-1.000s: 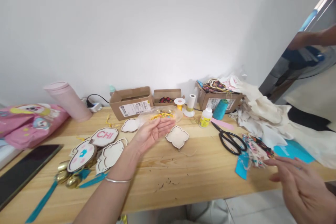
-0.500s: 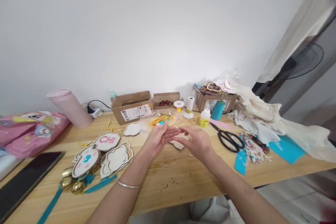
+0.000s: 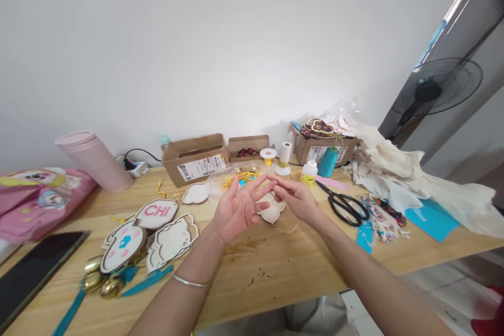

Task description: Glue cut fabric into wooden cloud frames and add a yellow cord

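Palm up and fingers spread, my left hand (image 3: 240, 211) is over the middle of the wooden table with nothing on the palm. The fingers of my right hand (image 3: 297, 198) are pinched together at a fingertip of my left hand; whether something small is between them is hidden. Below and behind the fingers lies a cream cloud-shaped piece (image 3: 272, 211) with a dark edge and a thin thread trailing from it. Just beyond the hands, a clear plastic bag (image 3: 218, 178) holds yellow cords (image 3: 246, 177).
Black scissors (image 3: 348, 207), a glue bottle (image 3: 309, 172) and a teal thread spool (image 3: 328, 161) stand or lie on the right. Leftward are shaped pieces, one lettered CHI (image 3: 156, 211), gold bells (image 3: 112, 286) and a phone (image 3: 35, 268). Cardboard boxes (image 3: 195, 168) line the wall.
My left hand has turned and spread its fingers, showing the palm. My right hand has stayed at its fingertips. More of the cream piece shows; the view has shifted slightly right.
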A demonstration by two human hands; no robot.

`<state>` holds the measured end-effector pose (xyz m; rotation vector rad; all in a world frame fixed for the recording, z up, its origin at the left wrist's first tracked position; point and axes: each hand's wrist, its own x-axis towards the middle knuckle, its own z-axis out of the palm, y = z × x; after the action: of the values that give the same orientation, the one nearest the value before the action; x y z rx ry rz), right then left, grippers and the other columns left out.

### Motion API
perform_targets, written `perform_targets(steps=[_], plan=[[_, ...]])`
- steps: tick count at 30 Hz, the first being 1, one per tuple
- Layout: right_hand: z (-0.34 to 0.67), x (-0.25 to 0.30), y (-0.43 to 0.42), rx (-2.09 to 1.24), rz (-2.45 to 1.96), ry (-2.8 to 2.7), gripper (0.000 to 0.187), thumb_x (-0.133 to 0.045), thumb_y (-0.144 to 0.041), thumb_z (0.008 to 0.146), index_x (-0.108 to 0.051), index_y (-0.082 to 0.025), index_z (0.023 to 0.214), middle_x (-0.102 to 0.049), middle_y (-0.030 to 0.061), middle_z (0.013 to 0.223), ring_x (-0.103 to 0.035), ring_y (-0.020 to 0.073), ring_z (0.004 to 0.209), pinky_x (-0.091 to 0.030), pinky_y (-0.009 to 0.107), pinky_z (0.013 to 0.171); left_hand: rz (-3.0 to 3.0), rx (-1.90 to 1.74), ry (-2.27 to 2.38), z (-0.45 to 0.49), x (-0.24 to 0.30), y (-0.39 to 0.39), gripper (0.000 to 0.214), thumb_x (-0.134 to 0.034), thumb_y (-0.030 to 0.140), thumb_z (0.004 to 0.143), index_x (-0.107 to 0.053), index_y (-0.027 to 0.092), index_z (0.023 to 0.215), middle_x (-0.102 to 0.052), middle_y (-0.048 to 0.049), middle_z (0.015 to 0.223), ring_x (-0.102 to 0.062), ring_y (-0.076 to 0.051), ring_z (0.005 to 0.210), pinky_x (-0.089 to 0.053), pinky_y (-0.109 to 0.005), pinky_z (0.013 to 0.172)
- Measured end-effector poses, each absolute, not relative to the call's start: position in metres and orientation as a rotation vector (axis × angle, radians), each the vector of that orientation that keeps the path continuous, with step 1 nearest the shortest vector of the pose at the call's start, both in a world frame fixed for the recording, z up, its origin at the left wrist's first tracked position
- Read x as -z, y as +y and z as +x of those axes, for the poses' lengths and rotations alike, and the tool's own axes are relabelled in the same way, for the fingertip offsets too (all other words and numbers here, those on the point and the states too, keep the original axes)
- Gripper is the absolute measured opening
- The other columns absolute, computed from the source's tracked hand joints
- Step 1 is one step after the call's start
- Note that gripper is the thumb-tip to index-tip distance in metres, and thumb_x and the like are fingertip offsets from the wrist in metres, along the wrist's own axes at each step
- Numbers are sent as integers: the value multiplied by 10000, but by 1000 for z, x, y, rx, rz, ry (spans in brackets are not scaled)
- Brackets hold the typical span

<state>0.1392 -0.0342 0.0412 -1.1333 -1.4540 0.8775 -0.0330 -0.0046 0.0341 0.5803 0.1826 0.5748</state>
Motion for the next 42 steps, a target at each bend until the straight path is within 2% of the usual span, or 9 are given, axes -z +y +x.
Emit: perform_targets(steps=[6, 10, 17, 24, 30, 32, 35, 37, 42], plan=[[117, -31, -23, -790, -1083, -1147, 314, -475, -475, 772, -517, -185, 661, -394, -56, 488, -348, 74, 440, -302, 213, 420, 652, -611, 198, -17, -30, -16, 573, -244, 587, 838, -420, 283, 1292, -272, -82, 1450, -614, -118, 658, -318, -144, 317], [114, -27, -17, -982, -1084, -905, 427, -437, -572, 763, -416, -196, 561, -279, -79, 431, -243, 57, 381, -212, 205, 363, 717, -627, 226, -6, -29, -24, 540, -283, 587, 830, -278, 406, 1338, -202, -46, 1477, -635, -156, 705, -319, -165, 319], [97, -24, -24, -1173, -1010, -864, 333, -561, -500, 699, -520, -201, 839, -413, -71, 499, -344, 69, 399, -271, 199, 368, 774, -873, 309, 0, -24, -26, 575, -333, 482, 863, -55, 452, 1366, -228, -63, 1467, -619, -89, 618, -269, -137, 307], [101, -37, -17, -1030, -1144, -791, 425, -456, -540, 762, -427, -184, 531, -302, -82, 411, -262, 52, 371, -228, 189, 356, 968, -894, 249, 7, -22, -37, 745, -511, 427, 788, -43, 444, 1368, -149, -95, 1487, -596, -69, 534, -291, -171, 325], [93, -34, -27, -1105, -1037, -933, 319, -492, -473, 770, -545, -204, 932, -443, -83, 460, -388, 85, 374, -283, 191, 347, 905, -982, 255, 2, -23, -32, 683, -428, 434, 830, -13, 433, 1372, -235, -116, 1460, -577, -51, 477, -284, -157, 314], [96, -33, -24, -1012, -1071, -967, 279, -504, -456, 769, -567, -185, 794, -431, -75, 453, -381, 75, 389, -298, 189, 368, 943, -966, 249, 1, -20, -32, 665, -428, 418, 833, -40, 434, 1373, -208, -102, 1470, -587, -58, 494, -293, -164, 322], [104, -37, -19, -916, -1120, -908, 428, -474, -499, 778, -488, -164, 511, -372, -60, 407, -323, 55, 383, -267, 187, 367, 995, -914, 186, 4, -19, -35, 706, -490, 435, 796, -71, 453, 1365, -145, -73, 1489, -598, -70, 517, -303, -174, 328], [105, -41, -21, -944, -1086, -837, 481, -451, -532, 780, -473, -161, 474, -342, -61, 392, -290, 47, 372, -250, 184, 356, 973, -895, 153, 4, -23, -37, 735, -510, 457, 778, -66, 456, 1363, -178, -75, 1481, -599, -76, 520, -303, -174, 327], [96, -37, -39, -1130, -949, -892, 337, -516, -480, 767, -566, -193, 937, -429, -87, 487, -295, 45, 323, -266, 182, 319, 803, -934, 201, 0, -29, -36, 727, -476, 488, 787, -67, 404, 1382, -317, -95, 1429, -609, -90, 568, -304, -155, 325]])
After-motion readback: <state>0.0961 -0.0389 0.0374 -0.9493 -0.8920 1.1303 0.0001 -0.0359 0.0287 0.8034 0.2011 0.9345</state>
